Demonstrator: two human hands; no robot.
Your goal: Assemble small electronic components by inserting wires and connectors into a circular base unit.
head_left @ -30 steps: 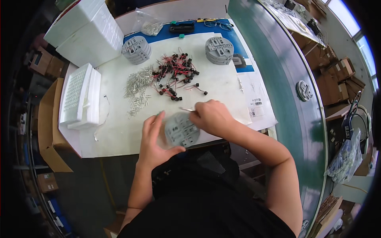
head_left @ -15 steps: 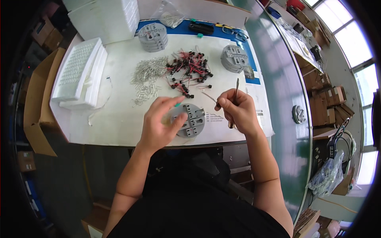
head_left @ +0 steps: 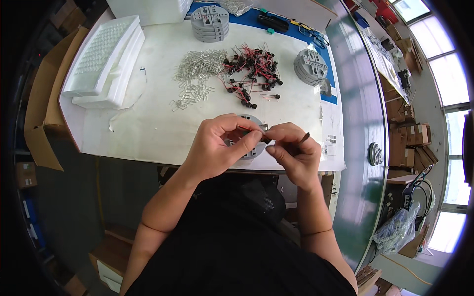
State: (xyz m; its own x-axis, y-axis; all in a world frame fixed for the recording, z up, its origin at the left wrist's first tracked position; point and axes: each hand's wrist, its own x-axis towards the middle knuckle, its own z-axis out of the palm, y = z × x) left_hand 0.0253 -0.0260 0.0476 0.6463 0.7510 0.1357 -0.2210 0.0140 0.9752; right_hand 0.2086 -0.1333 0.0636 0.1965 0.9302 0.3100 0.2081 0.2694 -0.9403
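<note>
A round grey disc part (head_left: 248, 148) lies near the front edge of the white table (head_left: 148, 123). My left hand (head_left: 219, 145) rests over it, fingers pinching a small red-wired component (head_left: 247, 129). My right hand (head_left: 291, 150) meets the left at the disc and grips a thin dark tool (head_left: 302, 138) that sticks out to the right. Both hands cover most of the disc. A pile of small black components with red wires (head_left: 252, 71) lies farther back, beside a heap of small silver metal clips (head_left: 197, 74).
Two stacks of grey discs stand at the back (head_left: 210, 22) and back right (head_left: 310, 64). White foam trays (head_left: 106, 59) sit at the left, cardboard (head_left: 44, 108) hangs off the left edge. A blue mat (head_left: 276, 29) and a green table (head_left: 360, 123) lie to the right.
My right hand has come down and left to meet my left hand over the disc. The left hand now pinches a red-wired component. The view shifted closer to the table.
</note>
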